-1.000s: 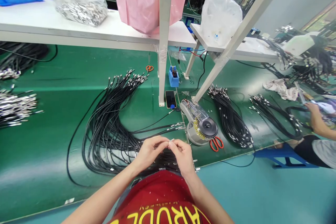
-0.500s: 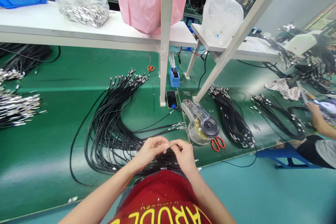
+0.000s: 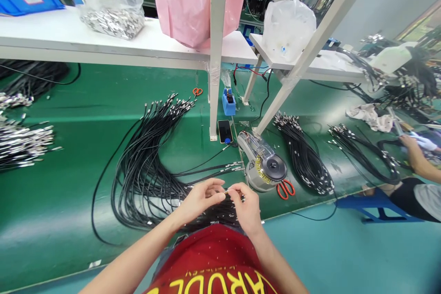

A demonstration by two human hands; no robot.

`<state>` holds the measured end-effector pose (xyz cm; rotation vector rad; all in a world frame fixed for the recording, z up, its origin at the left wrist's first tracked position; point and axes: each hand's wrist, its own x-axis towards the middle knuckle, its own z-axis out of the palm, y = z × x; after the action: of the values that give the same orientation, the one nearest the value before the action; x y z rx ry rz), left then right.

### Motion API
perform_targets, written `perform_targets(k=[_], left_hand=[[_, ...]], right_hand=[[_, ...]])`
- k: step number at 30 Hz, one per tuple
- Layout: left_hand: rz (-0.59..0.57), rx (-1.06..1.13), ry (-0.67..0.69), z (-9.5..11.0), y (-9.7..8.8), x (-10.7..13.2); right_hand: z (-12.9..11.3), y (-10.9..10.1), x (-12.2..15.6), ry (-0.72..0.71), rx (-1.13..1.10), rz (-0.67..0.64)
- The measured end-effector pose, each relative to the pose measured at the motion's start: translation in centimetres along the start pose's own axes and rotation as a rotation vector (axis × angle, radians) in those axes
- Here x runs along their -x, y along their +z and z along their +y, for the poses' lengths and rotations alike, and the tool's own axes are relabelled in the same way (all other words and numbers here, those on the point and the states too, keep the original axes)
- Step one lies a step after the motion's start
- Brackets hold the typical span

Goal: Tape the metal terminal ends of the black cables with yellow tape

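My right hand (image 3: pixel 247 207) pinches a small metal cable end (image 3: pixel 227 191) between its fingertips. My left hand (image 3: pixel 199 200) sits just to its left, fingertips at the piece, and I cannot tell whether they grip it. Below my hands a large bundle of thin black cables with metal ends (image 3: pixel 144 179) fans across the green mat (image 3: pixel 58 206). A silver tape dispenser (image 3: pixel 263 165) stands right of my right hand, with red-handled scissors (image 3: pixel 285 189) beside it.
A white shelf (image 3: pixel 69 41) above the bench holds bags of metal parts and a blue bin. Its uprights stand on the mat near a phone (image 3: pixel 225 131). More cable bundles (image 3: pixel 303 161) lie to the right, where a co-worker's hand (image 3: pixel 409 146) works.
My hands have drawn slightly apart, the right one moving a little right and down. The view has shifted slightly.
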<state>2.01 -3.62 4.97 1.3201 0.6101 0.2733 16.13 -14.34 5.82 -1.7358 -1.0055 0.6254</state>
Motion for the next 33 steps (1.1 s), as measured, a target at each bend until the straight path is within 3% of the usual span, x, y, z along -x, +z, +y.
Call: perform_targets(k=[4, 12, 20, 25, 30, 33], left_hand=[[-0.159, -0.025, -0.055, 0.3, 0.1, -0.1], [-0.113, 0.143, -0.068, -0.7, 0.4, -0.3], [0.010, 0.193, -0.076, -0.9, 0.8, -0.4], [0.065, 0.161, -0.015, -0.8, 1.0, -0.4], [0.184, 0.156, 0.017, -1.3, 1.5, -0.1], [0.228, 0.061, 0.117, -2.0, 1.6, 0.1]], right_hand=[[0.1, 0.0, 0.2, -0.124, -0.022, 0.002], [1.5, -0.2, 0.3, -0.084, -0.022, 0.096], [0.8, -0.3, 0.1, -0.051, 0.055, 0.023], [0.6, -0.2, 0.0, -0.034, 0.093, -0.028], [0.2, 0.1, 0.1, -0.027, 0.064, 0.007], [0.0, 0.4, 0.2, 0.046, 0.004, 0.017]])
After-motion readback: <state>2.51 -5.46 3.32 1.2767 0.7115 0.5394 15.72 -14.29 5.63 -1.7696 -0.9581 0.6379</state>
